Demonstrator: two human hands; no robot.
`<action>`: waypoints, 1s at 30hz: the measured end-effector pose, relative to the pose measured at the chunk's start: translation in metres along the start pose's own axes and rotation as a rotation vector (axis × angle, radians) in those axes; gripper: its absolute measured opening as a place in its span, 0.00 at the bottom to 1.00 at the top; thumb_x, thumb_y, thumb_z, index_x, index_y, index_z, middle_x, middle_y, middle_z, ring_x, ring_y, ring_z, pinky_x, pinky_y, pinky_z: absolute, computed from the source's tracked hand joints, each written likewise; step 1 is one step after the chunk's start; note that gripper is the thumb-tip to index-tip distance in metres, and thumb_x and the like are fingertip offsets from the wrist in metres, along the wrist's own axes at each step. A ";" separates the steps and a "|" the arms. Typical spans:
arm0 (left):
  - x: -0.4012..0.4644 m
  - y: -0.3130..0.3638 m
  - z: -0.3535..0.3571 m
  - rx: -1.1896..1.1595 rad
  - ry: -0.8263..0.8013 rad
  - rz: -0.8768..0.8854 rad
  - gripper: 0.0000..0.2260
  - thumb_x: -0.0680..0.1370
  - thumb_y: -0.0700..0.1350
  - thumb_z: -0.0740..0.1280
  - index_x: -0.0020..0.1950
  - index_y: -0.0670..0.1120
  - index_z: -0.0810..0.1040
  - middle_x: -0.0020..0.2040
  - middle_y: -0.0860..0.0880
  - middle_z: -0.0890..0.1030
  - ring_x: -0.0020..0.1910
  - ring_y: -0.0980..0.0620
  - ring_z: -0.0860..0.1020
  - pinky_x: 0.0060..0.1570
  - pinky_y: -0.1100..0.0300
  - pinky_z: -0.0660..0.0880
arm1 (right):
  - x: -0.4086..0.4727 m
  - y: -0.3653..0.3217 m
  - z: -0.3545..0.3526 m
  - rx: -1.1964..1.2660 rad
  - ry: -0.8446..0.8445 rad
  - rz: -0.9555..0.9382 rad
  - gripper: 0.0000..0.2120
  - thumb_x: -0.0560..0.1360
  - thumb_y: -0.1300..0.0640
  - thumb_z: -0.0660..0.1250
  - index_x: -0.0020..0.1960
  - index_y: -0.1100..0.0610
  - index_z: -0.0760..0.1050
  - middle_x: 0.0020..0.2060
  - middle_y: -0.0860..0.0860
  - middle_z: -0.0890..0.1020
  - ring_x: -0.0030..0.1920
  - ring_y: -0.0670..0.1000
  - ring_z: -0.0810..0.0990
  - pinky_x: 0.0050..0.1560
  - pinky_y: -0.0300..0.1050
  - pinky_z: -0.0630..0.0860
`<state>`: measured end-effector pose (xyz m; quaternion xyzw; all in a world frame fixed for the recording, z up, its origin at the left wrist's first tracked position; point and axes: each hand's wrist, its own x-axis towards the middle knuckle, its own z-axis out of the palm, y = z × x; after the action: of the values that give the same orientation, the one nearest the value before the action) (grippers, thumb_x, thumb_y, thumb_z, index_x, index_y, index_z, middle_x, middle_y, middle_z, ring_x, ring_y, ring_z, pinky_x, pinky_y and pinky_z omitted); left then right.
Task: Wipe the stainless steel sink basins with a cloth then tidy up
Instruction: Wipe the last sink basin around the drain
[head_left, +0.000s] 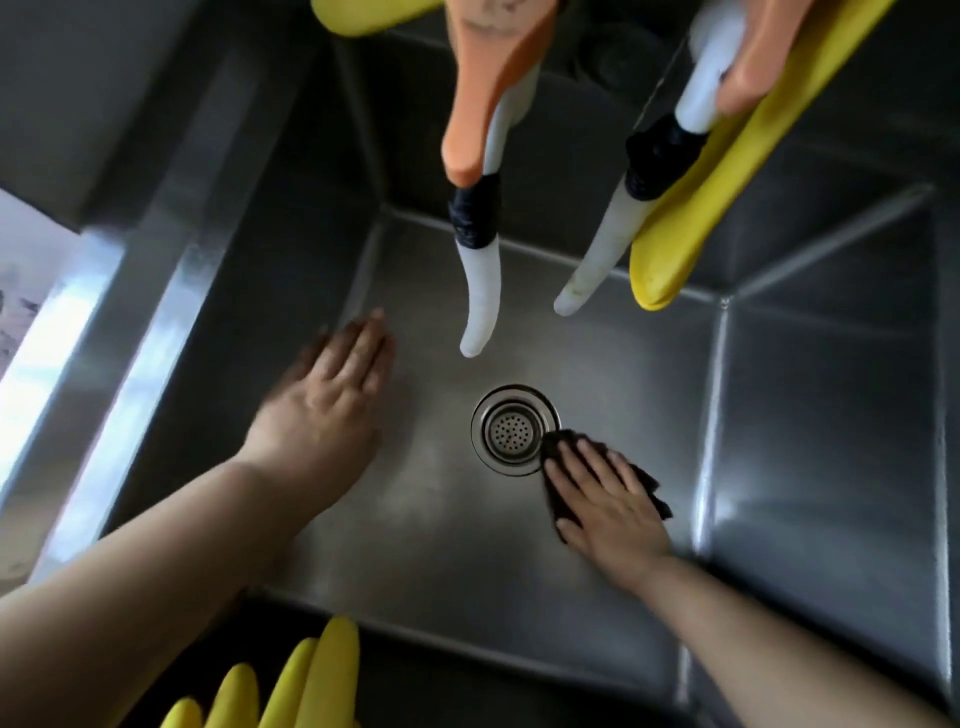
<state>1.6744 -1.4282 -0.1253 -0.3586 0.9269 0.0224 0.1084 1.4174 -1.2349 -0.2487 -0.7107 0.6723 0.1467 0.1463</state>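
I look straight down into a stainless steel sink basin (447, 525) with a round strainer drain (511, 430) at its middle. My right hand (602, 499) lies flat with straight fingers on a dark brown cloth (652, 483), pressing it onto the basin floor just right of the drain. My left hand (324, 400) is flat and open over the left part of the floor, holding nothing, and looks blurred.
Two white faucet hoses (480, 301) (592, 265) with black tape hang over the basin from above. Orange and yellow rubber gloves (691, 208) drape over them. More yellow glove fingers (311, 680) lie on the near rim. A bright steel ledge (78, 364) runs along the left.
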 end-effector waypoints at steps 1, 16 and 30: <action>0.000 -0.008 -0.010 0.022 0.063 0.037 0.30 0.70 0.47 0.68 0.69 0.35 0.69 0.71 0.36 0.66 0.67 0.37 0.70 0.68 0.43 0.63 | 0.010 0.007 -0.002 0.008 0.015 0.052 0.38 0.67 0.45 0.73 0.73 0.54 0.65 0.72 0.54 0.66 0.72 0.57 0.64 0.70 0.55 0.55; 0.005 -0.084 -0.040 0.144 0.187 0.046 0.18 0.73 0.46 0.59 0.55 0.39 0.81 0.57 0.41 0.81 0.69 0.40 0.68 0.72 0.41 0.56 | 0.171 -0.069 -0.047 0.181 0.126 0.002 0.30 0.80 0.49 0.51 0.78 0.53 0.43 0.77 0.52 0.43 0.74 0.54 0.37 0.70 0.49 0.32; 0.004 -0.086 -0.041 0.092 0.243 0.036 0.09 0.73 0.38 0.64 0.48 0.41 0.82 0.50 0.44 0.83 0.68 0.42 0.70 0.70 0.39 0.60 | 0.063 -0.140 0.004 -0.150 -0.068 -0.645 0.33 0.69 0.38 0.61 0.72 0.47 0.66 0.72 0.48 0.67 0.72 0.53 0.65 0.71 0.54 0.63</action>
<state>1.7216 -1.4999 -0.0834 -0.3365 0.9396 -0.0616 0.0110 1.5608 -1.2833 -0.2768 -0.8903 0.3950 0.1654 0.1547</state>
